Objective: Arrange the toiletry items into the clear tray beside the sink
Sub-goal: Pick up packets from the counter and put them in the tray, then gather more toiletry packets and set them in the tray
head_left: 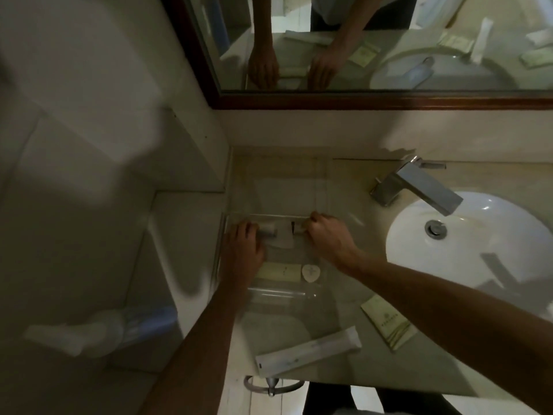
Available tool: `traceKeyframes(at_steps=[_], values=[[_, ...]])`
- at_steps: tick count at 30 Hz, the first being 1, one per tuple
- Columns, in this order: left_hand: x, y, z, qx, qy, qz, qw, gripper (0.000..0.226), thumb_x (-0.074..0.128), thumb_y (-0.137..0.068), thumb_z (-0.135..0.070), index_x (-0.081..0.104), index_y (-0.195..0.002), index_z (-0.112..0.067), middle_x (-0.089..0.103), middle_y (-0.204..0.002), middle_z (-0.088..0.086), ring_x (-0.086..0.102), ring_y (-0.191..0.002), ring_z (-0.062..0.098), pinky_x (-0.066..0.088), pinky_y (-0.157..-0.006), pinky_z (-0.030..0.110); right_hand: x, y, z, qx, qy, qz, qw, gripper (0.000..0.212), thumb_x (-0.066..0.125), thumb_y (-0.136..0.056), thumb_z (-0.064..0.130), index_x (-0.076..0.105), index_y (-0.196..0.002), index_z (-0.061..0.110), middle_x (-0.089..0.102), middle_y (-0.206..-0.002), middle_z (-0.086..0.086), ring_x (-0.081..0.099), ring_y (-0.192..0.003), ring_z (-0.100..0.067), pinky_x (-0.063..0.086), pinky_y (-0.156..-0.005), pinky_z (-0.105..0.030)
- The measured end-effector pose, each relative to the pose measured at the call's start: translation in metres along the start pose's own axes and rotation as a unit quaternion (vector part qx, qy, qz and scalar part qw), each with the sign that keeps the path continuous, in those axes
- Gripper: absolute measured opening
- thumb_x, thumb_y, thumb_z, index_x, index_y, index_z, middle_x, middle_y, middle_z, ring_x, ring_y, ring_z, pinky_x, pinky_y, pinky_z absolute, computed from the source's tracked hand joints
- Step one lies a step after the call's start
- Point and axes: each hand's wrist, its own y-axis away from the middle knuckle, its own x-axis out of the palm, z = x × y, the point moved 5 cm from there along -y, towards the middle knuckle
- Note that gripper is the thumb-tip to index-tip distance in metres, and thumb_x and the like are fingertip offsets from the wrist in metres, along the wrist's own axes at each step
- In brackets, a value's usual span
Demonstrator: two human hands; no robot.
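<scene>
Both hands worked inside the clear tray (321,187): left hand (244,250) gripped a small tube (267,230), right hand (324,235) pinched something unclear. Next, likely the long packet (308,351) at six o'clock

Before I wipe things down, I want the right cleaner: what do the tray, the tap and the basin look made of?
The tray looks like clear plastic or acrylic: the counter shows through its walls. The tap seems to be polished metal, probably chrome-plated, with flat mirror-bright faces. The basin looks like glazed white ceramic, glossy with sharp highlights.
</scene>
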Motion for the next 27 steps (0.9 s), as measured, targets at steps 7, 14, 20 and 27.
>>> traceKeyframes(at_steps=[7,14,20,27], values=[[0.001,0.009,-0.03,-0.032,-0.033,0.002,0.999,0.047,0.043,-0.068,-0.023,0.057,-0.11,-0.007,0.058,-0.118,0.019,0.056,-0.102,0.038,0.048,-0.086,0.046,0.002,0.011,-0.017,-0.002,-0.051,-0.07,0.996,0.006,0.065,-0.083,0.012,0.067,-0.088,0.009,0.063,-0.088,-0.011,0.064,-0.071,-0.031,0.051,-0.057,-0.038],[0.019,0.045,-0.253,0.219,0.086,-0.062,0.97,0.047,0.05,-0.058,-0.013,0.056,-0.105,-0.009,0.062,-0.104,0.015,0.049,-0.099,0.031,0.035,-0.086,0.041,-0.055,0.164,-0.117,0.067,-0.121,-0.212,0.968,0.006,0.06,-0.087,0.021,0.065,-0.085,0.018,0.062,-0.082,-0.001,0.057,-0.066,-0.022,0.042,-0.052,-0.034],[0.056,0.078,-0.456,0.312,0.144,0.055,0.938,0.053,0.06,-0.052,-0.002,0.056,-0.103,-0.018,0.057,-0.109,0.006,0.054,-0.105,0.028,0.041,-0.085,0.037,-0.06,0.388,-0.301,0.331,-0.122,-0.188,0.917,0.011,0.066,-0.084,0.025,0.068,-0.095,0.026,0.069,-0.087,0.008,0.065,-0.067,-0.012,0.053,-0.06,-0.028],[0.106,0.085,-0.652,0.417,0.077,0.165,0.89,0.047,0.059,-0.067,-0.013,0.051,-0.113,-0.02,0.052,-0.115,0.002,0.05,-0.104,0.022,0.045,-0.083,0.036,-0.091,0.529,-0.493,0.49,-0.073,-0.189,0.848,0.015,0.065,-0.084,0.019,0.068,-0.099,0.02,0.069,-0.091,-0.001,0.066,-0.07,-0.025,0.053,-0.059,-0.034]])
